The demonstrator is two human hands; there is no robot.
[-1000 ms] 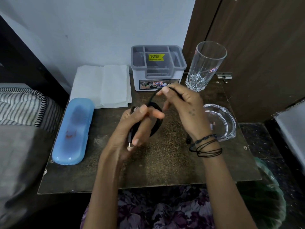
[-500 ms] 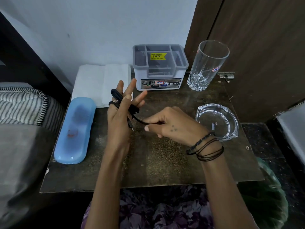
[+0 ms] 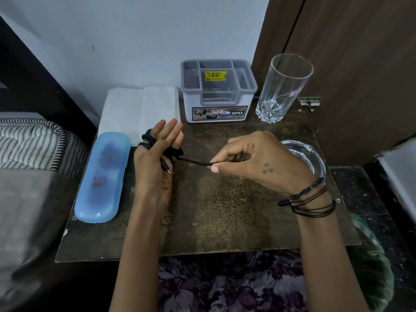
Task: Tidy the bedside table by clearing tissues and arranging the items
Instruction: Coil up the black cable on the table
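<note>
A black cable (image 3: 191, 161) is wound in loops round my left hand (image 3: 155, 163), whose fingers point straight up over the table's left middle. The cable's small plug end lies across that palm. To the right, my right hand (image 3: 254, 161) pinches the free stretch of cable between thumb and forefinger and holds it taut. Folded white tissues (image 3: 135, 109) lie flat at the back left of the brown bedside table (image 3: 225, 217). A blue oblong case (image 3: 102, 176) lies along the left edge.
A grey compartment organiser (image 3: 216, 115) stands at the back centre, with a tall glass tumbler (image 3: 281, 91) to its right. A glass ashtray (image 3: 315, 158) sits behind my right wrist. Striped bedding (image 3: 27, 143) lies left; a green bin (image 3: 371, 262) sits lower right.
My left hand has turned upright with the cable looped round it. My right hand came down from the organiser, then drew the cable out to the right.
</note>
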